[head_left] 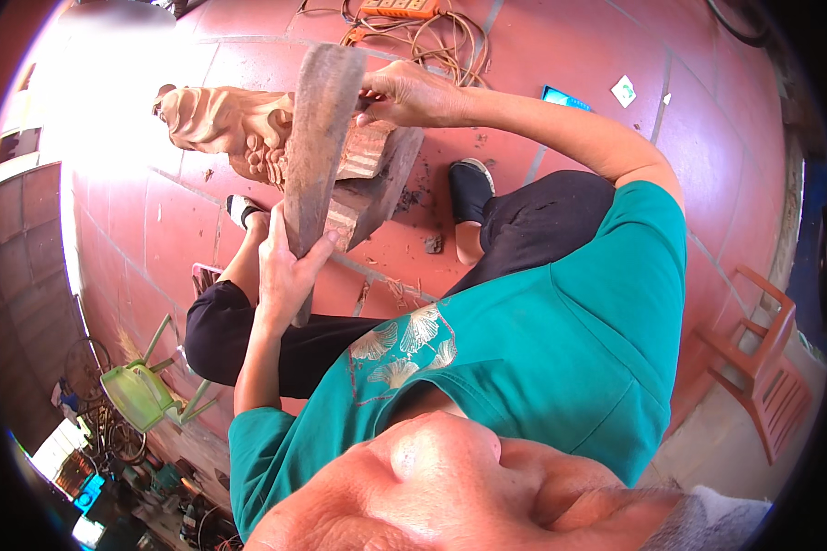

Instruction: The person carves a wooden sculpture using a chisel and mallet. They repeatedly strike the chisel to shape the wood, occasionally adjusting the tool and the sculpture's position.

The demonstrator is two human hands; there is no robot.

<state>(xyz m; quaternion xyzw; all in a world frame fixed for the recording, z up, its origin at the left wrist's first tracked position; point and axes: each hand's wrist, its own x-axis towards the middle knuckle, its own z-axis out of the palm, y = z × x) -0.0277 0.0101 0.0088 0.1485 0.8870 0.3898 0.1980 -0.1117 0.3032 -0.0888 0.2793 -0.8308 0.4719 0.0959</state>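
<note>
A carved wooden figure with flowing folds and clustered round shapes lies on its side in front of me. Its rough block base has pale striped faces and rests against a dark grey-brown block. A long, flat, brown board, apparently of wood, stands across the carving and hides part of it. My left hand is wrapped round the board's lower part, thumb on its right side. Beside the board's upper part, my right hand is closed, fingers bent around something small and dark, mostly hidden.
My bent legs and dark shoes flank the work. Wood crumbs lie on the red tiles. An orange power strip with coiled cord lies beyond, a blue packet right of it. A green chair and a reddish chair stand aside.
</note>
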